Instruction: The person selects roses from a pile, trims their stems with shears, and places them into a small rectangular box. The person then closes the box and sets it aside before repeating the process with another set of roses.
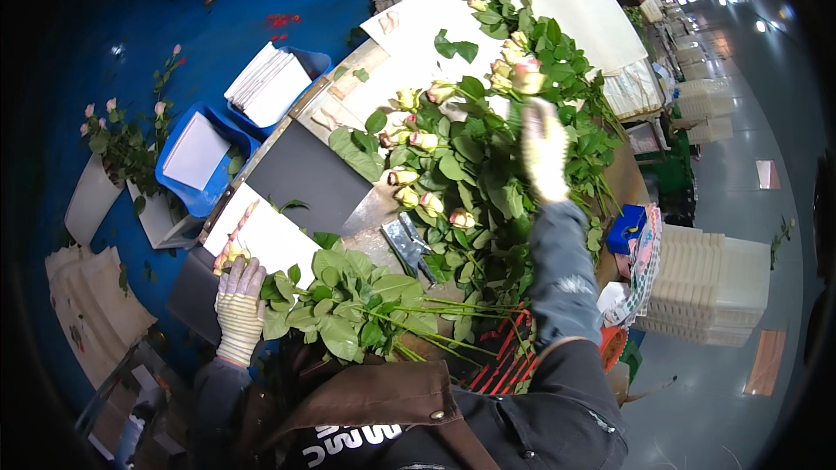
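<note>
My right hand, in a pale glove and blurred, is over the rose pile, its fingers around the stem of a pink-edged cream rose just below the head. My left hand, in a yellow-and-grey striped glove, lies against a row of rose heads at the edge of a white sheet; whether it grips them is unclear. Right of it lies a leafy bunch of rose stems, bare ends pointing right. Loose cream-and-pink roses with thick foliage cover the middle of the table.
A metal tool lies between the bunch and the pile. Beside a dark mat, blue bins hold white sheets past the table's left edge. Stacked white crates and a blue box are on the right.
</note>
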A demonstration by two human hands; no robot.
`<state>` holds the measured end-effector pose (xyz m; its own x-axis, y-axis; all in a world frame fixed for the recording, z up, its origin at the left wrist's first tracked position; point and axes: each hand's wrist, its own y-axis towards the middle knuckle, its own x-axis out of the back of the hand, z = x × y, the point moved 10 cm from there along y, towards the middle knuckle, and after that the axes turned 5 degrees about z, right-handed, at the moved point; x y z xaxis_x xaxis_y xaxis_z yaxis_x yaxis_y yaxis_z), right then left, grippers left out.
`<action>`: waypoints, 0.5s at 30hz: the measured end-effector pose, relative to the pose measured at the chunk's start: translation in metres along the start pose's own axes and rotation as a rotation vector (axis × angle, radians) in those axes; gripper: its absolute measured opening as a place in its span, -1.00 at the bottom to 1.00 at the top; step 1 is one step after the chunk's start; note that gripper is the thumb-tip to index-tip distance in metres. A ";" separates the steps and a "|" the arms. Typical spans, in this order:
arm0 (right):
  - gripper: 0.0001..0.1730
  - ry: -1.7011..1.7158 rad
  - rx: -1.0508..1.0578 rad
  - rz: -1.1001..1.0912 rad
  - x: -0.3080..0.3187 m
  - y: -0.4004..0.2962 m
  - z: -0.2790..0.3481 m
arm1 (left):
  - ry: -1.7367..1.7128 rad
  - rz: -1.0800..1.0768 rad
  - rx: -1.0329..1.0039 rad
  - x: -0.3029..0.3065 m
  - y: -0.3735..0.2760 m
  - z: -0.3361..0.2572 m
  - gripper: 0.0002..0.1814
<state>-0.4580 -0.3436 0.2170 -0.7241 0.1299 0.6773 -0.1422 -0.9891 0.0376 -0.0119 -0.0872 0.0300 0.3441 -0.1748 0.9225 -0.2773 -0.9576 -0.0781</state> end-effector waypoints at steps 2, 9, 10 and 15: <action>-0.61 -0.220 0.323 -0.002 0.024 -0.024 0.026 | -0.006 -0.018 -0.003 0.004 0.002 -0.002 -0.35; -0.58 0.573 -0.223 0.812 -0.273 -0.191 0.032 | -0.015 0.002 0.009 0.008 0.008 -0.001 -0.38; -0.57 0.554 -0.069 0.733 -0.317 -0.205 0.026 | -0.027 -0.013 0.016 0.015 0.010 -0.003 -0.37; -0.55 -0.110 0.545 0.502 -0.359 -0.244 0.092 | -0.053 -0.078 0.060 0.009 -0.009 0.008 -0.39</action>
<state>-0.1012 -0.1550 0.0328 -0.5380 -0.3253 0.7776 0.5629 -0.8254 0.0441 0.0015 -0.0820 0.0360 0.4098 -0.1093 0.9056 -0.1938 -0.9806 -0.0307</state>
